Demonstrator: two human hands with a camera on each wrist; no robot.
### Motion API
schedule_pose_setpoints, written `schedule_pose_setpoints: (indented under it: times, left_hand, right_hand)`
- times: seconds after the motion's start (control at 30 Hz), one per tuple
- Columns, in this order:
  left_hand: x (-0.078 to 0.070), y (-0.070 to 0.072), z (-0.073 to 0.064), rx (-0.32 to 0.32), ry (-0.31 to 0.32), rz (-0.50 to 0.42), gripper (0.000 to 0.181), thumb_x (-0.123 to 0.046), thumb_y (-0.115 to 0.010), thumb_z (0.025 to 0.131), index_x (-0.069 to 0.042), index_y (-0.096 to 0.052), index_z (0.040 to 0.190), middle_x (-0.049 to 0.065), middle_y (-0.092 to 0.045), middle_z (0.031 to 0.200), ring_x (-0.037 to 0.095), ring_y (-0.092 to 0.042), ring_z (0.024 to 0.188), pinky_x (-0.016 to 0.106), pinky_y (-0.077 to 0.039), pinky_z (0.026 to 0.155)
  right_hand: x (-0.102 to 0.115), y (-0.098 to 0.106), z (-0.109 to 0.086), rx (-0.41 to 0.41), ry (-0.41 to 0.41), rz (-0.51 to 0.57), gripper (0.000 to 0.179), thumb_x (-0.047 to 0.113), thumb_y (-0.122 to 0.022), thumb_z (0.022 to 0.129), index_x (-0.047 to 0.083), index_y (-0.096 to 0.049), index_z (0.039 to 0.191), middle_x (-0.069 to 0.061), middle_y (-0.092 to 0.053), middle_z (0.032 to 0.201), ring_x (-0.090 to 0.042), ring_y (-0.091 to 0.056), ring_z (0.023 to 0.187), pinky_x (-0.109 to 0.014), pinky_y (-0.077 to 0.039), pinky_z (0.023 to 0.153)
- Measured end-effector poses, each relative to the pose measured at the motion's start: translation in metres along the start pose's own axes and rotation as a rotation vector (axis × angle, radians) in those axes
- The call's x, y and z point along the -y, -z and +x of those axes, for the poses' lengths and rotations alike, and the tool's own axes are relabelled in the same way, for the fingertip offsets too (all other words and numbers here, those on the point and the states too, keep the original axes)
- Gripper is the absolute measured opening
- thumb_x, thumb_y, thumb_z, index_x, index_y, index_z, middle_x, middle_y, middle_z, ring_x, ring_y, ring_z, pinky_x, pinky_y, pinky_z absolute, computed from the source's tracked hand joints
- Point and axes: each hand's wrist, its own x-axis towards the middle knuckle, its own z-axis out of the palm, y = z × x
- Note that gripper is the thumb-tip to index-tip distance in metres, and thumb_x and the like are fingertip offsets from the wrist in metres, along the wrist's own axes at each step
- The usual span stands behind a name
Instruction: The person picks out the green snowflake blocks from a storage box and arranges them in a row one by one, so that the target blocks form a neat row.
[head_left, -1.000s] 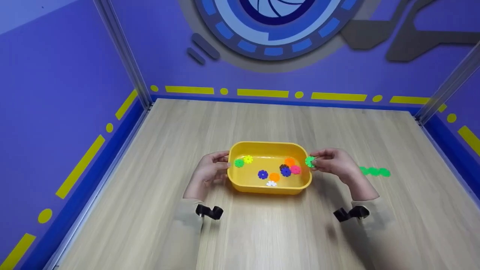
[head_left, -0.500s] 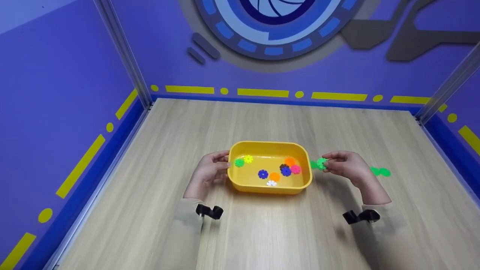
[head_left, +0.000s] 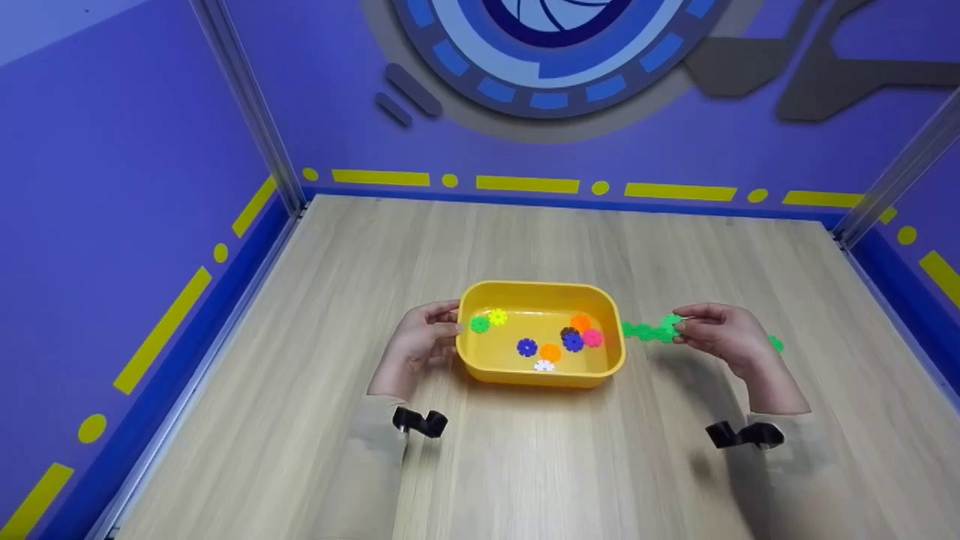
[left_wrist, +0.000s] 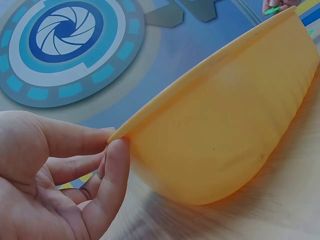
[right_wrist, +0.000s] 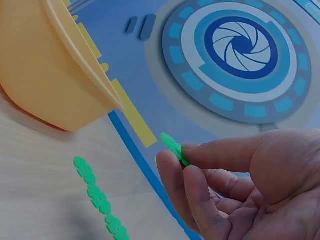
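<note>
A yellow plastic tub (head_left: 536, 379) stands on the wooden table, with several small colourful notched discs lying in it. My left hand (head_left: 414, 339) pinches the tub's rim at its left end, thumb and fingers on either side of the edge. Between thumb and fingertips, my right hand (head_left: 721, 336) holds a green notched disc (right_wrist: 172, 146) above the table, to the right of the tub. Beneath it runs a row of green discs (right_wrist: 99, 200) lying on the tabletop, starting beside the tub's right end; the hand hides part of the row in the head view.
Inside the tub are a yellow disc (head_left: 497, 317), a pink disc (head_left: 592, 338), a white disc (head_left: 544, 366) and others in orange, blue, green and brown. Blue-purple panels (head_left: 525, 142) wall the table (head_left: 375, 247) at the back and sides.
My right hand has moved right, away from the tub's right rim, carrying the green disc along above the green row. More of the row's left part shows now. The left hand and tub stay put.
</note>
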Motion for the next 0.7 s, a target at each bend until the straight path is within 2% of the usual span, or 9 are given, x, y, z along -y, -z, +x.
schedule_pose_setpoints:
  times: [0.1, 0.4, 0.57, 0.7]
  left_hand:
    - [0.0, 0.0, 0.0, 0.001, -0.003, -0.002, 0.053, 0.006, -0.067, 0.09, -0.006, -0.061, 0.141, 0.008, -0.064, 0.111, 0.016, -0.068, 0.078, 0.028, -0.059, 0.063]
    - [-0.001, 0.0, 0.0, -0.004, -0.002, 0.009, 0.053, 0.006, -0.067, 0.09, -0.005, -0.061, 0.141, 0.008, -0.064, 0.112, 0.017, -0.068, 0.082, 0.026, -0.059, 0.062]
    - [-0.001, 0.0, 0.0, -0.002, 0.004, 0.02, 0.053, 0.007, -0.066, 0.09, -0.005, -0.06, 0.141, 0.009, -0.063, 0.113, 0.018, -0.068, 0.082, 0.025, -0.058, 0.061]
    - [-0.001, 0.0, 0.001, 0.003, 0.002, 0.014, 0.053, 0.008, -0.065, 0.091, -0.005, -0.06, 0.142, 0.011, -0.063, 0.114, 0.018, -0.068, 0.08, 0.025, -0.058, 0.061]
  right_hand:
    - [-0.003, 0.007, -0.003, -0.008, -0.004, 0.021, 0.051, 0.013, -0.065, 0.101, -0.013, -0.049, 0.142, 0.013, -0.072, 0.095, -0.003, -0.074, 0.085, -0.017, -0.06, 0.081]
    - [-0.014, 0.027, -0.01, -0.041, -0.025, 0.114, 0.029, 0.01, -0.064, 0.101, 0.004, -0.064, 0.129, 0.012, -0.075, 0.093, -0.004, -0.075, 0.083, -0.015, -0.06, 0.077]
    - [-0.021, 0.039, -0.016, -0.056, -0.04, 0.188, 0.018, 0.011, -0.065, 0.1, 0.018, -0.07, 0.117, 0.012, -0.076, 0.094, -0.003, -0.075, 0.084, -0.015, -0.06, 0.078]
    - [-0.026, 0.049, -0.02, -0.081, -0.046, 0.234, 0.017, 0.012, -0.067, 0.099, 0.026, -0.072, 0.108, 0.012, -0.076, 0.093, -0.003, -0.075, 0.085, -0.015, -0.06, 0.079]
